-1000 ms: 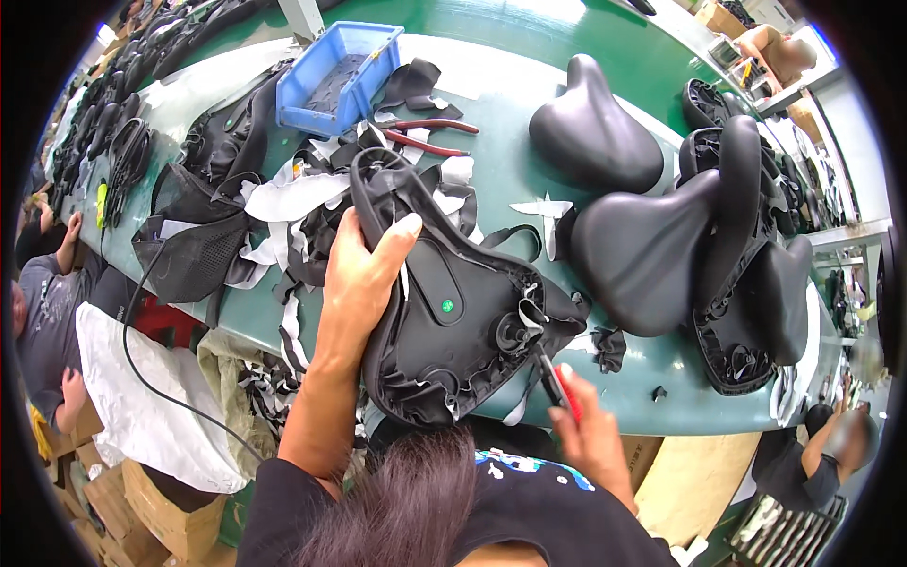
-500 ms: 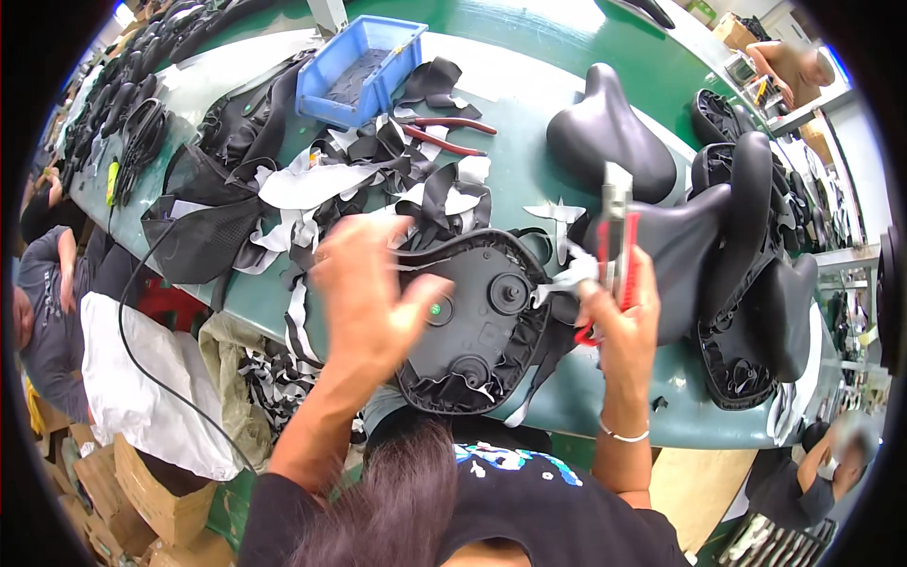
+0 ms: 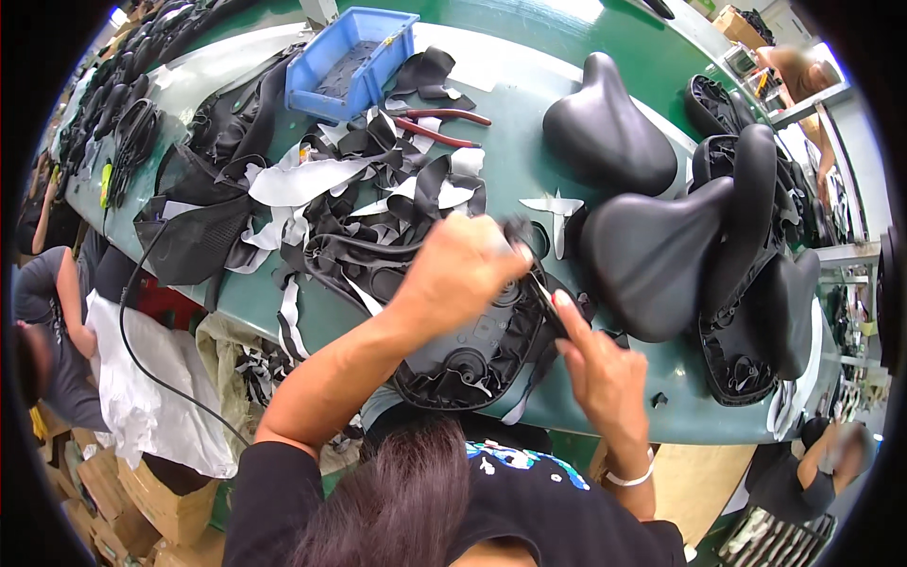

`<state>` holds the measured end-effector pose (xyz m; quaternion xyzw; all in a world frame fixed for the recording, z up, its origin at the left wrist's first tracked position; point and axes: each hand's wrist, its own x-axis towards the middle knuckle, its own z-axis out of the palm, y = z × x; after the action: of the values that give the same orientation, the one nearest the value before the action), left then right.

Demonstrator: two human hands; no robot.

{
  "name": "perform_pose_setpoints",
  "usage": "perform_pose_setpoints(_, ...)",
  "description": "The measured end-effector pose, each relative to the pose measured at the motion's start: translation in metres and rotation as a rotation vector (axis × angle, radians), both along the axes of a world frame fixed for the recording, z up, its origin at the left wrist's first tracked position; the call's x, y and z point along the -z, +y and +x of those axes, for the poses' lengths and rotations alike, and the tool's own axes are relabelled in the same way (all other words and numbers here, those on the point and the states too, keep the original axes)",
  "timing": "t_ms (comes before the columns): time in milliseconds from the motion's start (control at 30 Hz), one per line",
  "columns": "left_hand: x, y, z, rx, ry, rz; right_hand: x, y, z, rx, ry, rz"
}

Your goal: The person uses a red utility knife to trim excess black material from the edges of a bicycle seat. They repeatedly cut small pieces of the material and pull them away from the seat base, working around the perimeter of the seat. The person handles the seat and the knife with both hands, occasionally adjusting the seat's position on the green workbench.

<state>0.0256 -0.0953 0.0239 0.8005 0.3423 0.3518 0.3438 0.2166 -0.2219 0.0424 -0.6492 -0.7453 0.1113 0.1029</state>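
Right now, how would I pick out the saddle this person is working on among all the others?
Start at the green table and go to its near edge. The saddle lies there upside down, ribbed black underside up, under the left hand and right hand. The other saddles sit to the right, mostly smooth side up.

We see brown cardboard boxes stacked on the floor at lower left below the desk, and another brown cardboard box far off at upper right.

Single head view, looking steeply down, close over green table; fisheye bends edges.
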Motion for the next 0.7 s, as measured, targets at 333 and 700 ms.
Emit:
perform_pose_setpoints(333,-0.015,0.015,-0.016,-0.016,-0.110,0.116,-0.007,0.016,-0.014,0.117,-0.004,0.022)
perform_pose_setpoints(700,0.014,0.049,-0.037,-0.249,-0.891,-0.474,-0.035,0.019,-0.008,-0.052,-0.292,-0.005)
